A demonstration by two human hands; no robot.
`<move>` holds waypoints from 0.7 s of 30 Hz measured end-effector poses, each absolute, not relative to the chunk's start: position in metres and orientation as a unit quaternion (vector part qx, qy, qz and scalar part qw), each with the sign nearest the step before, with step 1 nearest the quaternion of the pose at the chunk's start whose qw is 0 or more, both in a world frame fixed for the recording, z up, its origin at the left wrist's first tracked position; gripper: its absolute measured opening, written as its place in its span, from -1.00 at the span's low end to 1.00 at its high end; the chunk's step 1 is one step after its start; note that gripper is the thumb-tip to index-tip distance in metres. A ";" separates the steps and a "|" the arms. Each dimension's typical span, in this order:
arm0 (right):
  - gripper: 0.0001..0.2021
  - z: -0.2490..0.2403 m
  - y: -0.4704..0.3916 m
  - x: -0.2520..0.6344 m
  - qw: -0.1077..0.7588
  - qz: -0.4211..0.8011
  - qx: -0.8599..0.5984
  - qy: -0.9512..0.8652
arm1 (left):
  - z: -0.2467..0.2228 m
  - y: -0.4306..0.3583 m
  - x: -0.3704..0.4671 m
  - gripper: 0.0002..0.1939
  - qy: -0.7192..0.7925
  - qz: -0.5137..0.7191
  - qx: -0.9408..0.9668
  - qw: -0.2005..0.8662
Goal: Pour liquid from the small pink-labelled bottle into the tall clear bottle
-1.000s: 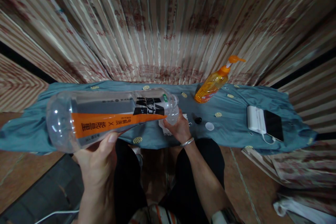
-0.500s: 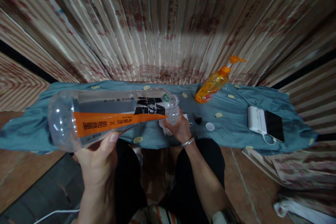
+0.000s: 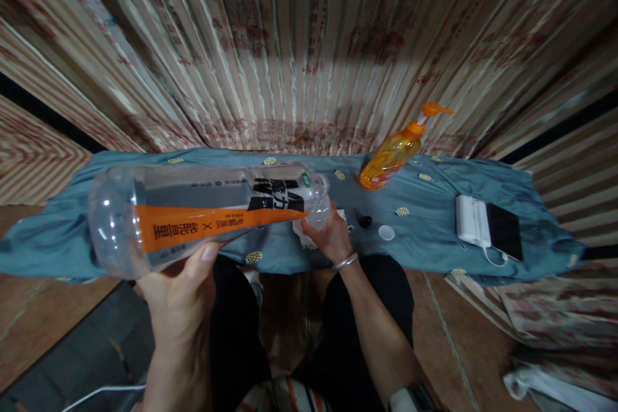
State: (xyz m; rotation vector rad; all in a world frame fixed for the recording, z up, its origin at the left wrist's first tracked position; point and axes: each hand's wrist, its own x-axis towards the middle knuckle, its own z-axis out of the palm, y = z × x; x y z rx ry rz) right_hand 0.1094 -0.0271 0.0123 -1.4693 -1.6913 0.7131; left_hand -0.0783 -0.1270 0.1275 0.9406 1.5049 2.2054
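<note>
A large clear plastic drink bottle [image 3: 207,212] with an orange, grey and black label lies sideways in the air over the cloth, its base to the left and its neck to the right. My left hand [image 3: 178,283] is closed round its lower body from below, the thumb on the near side. At the other end, my right hand [image 3: 331,235] is closed round the neck, and its fingers are partly hidden behind the bottle. Behind my right hand a piece of white tissue [image 3: 309,242] shows on the cloth.
On the blue-green cloth [image 3: 425,244] stand an orange pump bottle [image 3: 389,158], a small black object [image 3: 365,221], a white round disc [image 3: 386,232], a white power bank [image 3: 472,220] and a dark phone [image 3: 503,232] with a white cable. A pleated curtain [image 3: 290,45] hangs behind.
</note>
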 end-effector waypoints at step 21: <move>-0.29 0.013 -0.026 0.110 0.360 0.267 -0.583 -0.677 | 0.130 -0.124 -0.080 -0.05 0.534 0.767 0.318 0.160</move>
